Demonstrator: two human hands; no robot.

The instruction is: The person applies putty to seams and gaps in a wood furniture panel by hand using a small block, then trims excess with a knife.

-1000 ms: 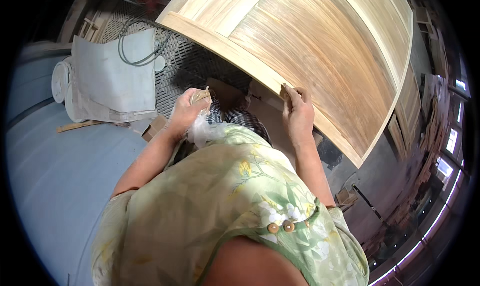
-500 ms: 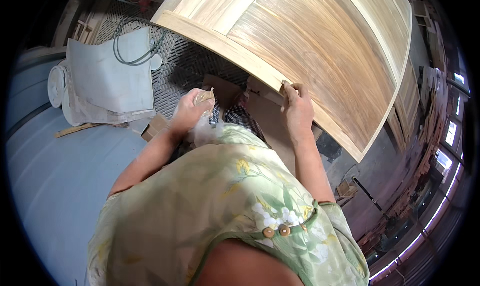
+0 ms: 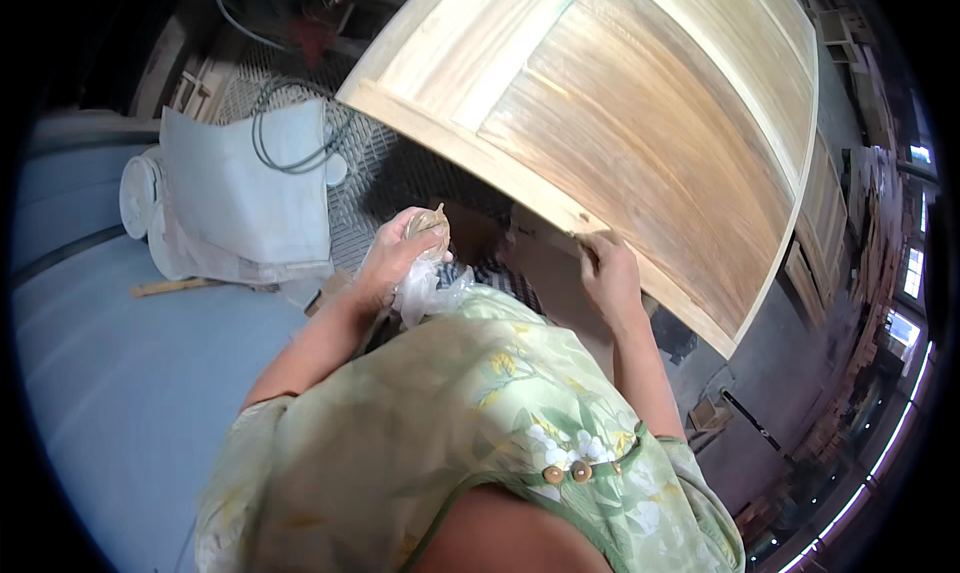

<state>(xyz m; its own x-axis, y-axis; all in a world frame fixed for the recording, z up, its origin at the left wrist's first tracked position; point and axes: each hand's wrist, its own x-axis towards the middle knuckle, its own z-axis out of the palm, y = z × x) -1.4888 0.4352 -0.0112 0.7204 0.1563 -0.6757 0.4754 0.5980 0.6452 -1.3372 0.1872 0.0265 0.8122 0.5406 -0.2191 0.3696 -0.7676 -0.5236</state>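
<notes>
In the head view, I saw the left hand [image 3: 388, 261] with fingers wrapped around a plastic bag [image 3: 424, 291] of brown paste [image 3: 430, 237]. The right hand [image 3: 612, 278] was narrowed at the wooden panel [image 3: 650, 153]'s near edge, beside a brown spot [image 3: 585, 217]; whether it pinched anything, I couldn't tell. I judged this patching, calling next for light pressing.

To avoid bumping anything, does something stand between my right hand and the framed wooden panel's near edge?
Nothing visible: your right hand is at the near edge of the framed wooden panel, just below a small brown dab.
</notes>
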